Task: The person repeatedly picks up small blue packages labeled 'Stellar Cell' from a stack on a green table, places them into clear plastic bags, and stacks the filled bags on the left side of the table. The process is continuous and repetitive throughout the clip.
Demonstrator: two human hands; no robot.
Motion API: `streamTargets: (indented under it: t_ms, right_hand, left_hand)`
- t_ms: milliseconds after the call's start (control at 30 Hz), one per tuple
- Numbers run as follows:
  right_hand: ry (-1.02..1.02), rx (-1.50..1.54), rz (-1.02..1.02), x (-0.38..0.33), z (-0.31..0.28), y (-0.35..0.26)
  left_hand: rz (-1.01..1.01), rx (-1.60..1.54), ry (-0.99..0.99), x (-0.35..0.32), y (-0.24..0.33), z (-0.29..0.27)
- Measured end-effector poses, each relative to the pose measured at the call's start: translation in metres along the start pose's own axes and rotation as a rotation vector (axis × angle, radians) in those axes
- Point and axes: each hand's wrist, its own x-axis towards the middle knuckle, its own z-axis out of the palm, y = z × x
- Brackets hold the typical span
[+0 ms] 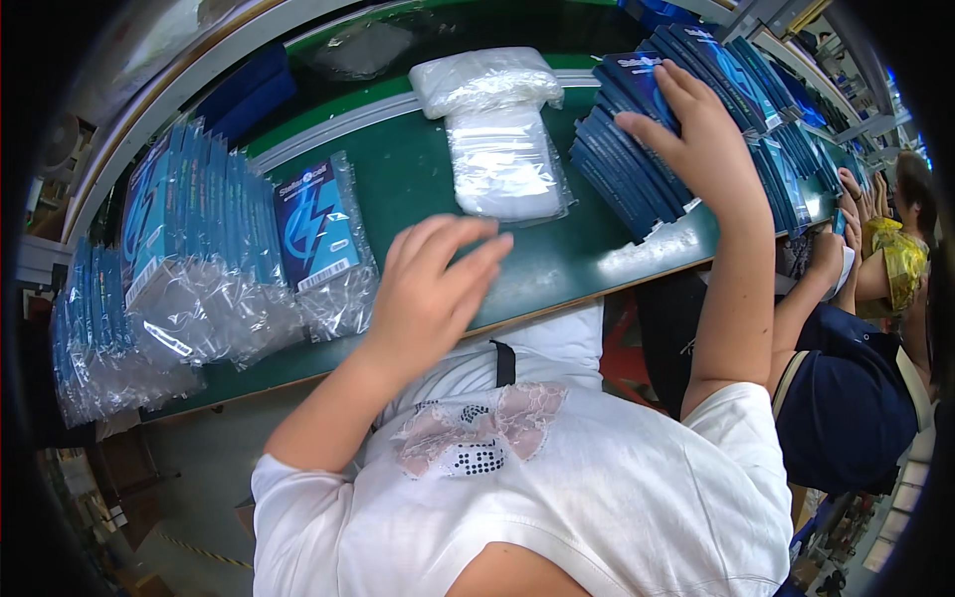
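Note:
My right hand (688, 129) rests with spread fingers on a row of flat blue boxes (627, 164) at the right of the green table, thumb and fingers lying over the top box. My left hand (438, 284) is held above the table's front edge, fingers apart, with nothing in it. Ahead of it lies a stack of clear plastic bags (505, 164), with a folded bundle of clear plastic (485, 82) across its far end. To the left of that hand, a single blue box in a clear bag (316, 224) lies beside rows of bagged blue boxes (204, 214).
More blue boxes (716, 75) stand in rows at the far right. A dark blue bin (239, 95) sits behind the bagged boxes. A metal rail (343, 124) runs along the green table (398, 159). Close on my right, another person (846, 388) works at the same table.

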Motion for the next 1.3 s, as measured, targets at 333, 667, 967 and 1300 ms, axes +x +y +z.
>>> streamTargets:
  t_ms: [333, 667, 967, 1300]
  right_hand:
    - [0.082, 0.284, -0.09, -0.025, -0.053, -0.053]
    - [-0.534, 2.225, 0.83, -0.119, 0.05, -0.093]
    - [-0.59, 2.238, 0.835, -0.093, 0.059, -0.093]
    - [-0.328, 1.922, 0.916, -0.105, 0.056, -0.1]
  left_hand:
    - [-0.148, 0.016, -0.136, 0.012, -0.048, 0.049]
    - [-0.396, -0.319, 0.061, 0.011, -0.043, 0.049]
    - [-0.769, -0.7, 0.025, 0.009, -0.05, 0.038]
    - [-0.602, -0.527, -0.022, 0.001, -0.039, 0.021]
